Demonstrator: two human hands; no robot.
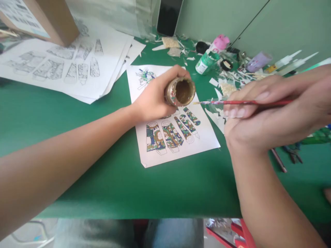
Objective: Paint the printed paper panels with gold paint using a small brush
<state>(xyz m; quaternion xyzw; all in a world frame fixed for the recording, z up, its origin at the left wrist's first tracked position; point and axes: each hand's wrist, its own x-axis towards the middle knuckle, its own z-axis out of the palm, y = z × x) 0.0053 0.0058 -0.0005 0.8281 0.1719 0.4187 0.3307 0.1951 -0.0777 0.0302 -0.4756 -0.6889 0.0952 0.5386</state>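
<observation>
My left hand (157, 94) is wrapped around an open jar of gold-brown paint (172, 93), its mouth tilted towards me. In my right hand (261, 127) is a slim red paintbrush (232, 102), lying level with its bristles pointing left. The brush tip is just right of the jar's rim; I cannot tell if they touch. Below the jar lies a white sheet of paper (181, 156) with printed outlined shapes. Many of these are coloured in blue, green and brown patches, while others stay white. My left hand and the jar cover part of the sheet.
Uncoloured printed sheets (85, 86) and a cardboard box (57, 24) are at the left. A phone (169, 17) leans at the back. Behind my right hand are a green paint jar (207, 62), a pink jar (219, 43), a purple jar (258, 62) and paper scraps. Pliers (293, 155) lie at right.
</observation>
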